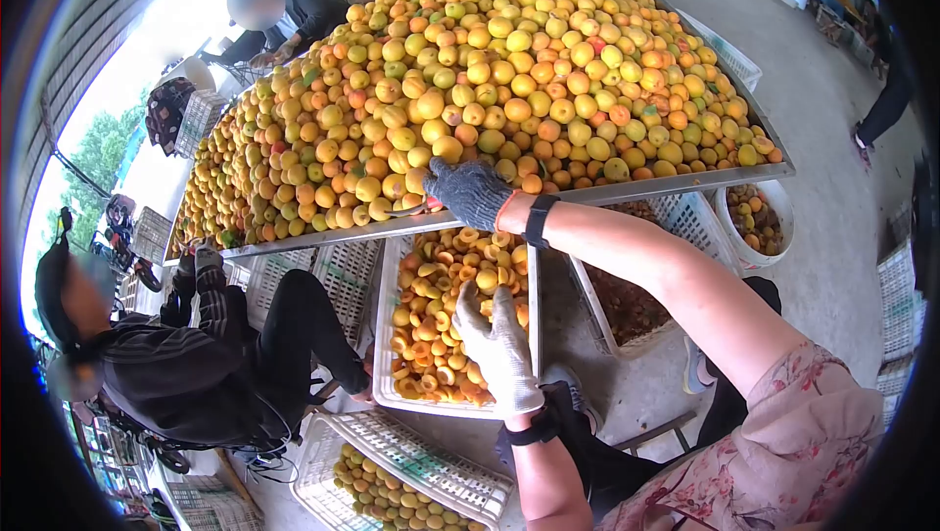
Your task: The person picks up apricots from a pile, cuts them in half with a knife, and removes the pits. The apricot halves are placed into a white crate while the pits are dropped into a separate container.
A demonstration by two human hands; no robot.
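Head view, knife [408, 210] in right hand [472, 192], fruit halves [423, 329] beneath left hand [497, 343]

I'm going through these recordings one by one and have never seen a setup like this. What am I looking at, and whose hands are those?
There is no machine here: a person works with both hands, filmed by a camera on their own head, looking forward and down. This is the only view.

The right hand, in a dark grey glove, holds a small knife at the edge of a metal-rimmed table. On it lies a big heap of whole fruit, probably apricots. The left hand, in a pale glove, is open above a crate of halved fruit and holds nothing visible. A co-worker sits at the left.
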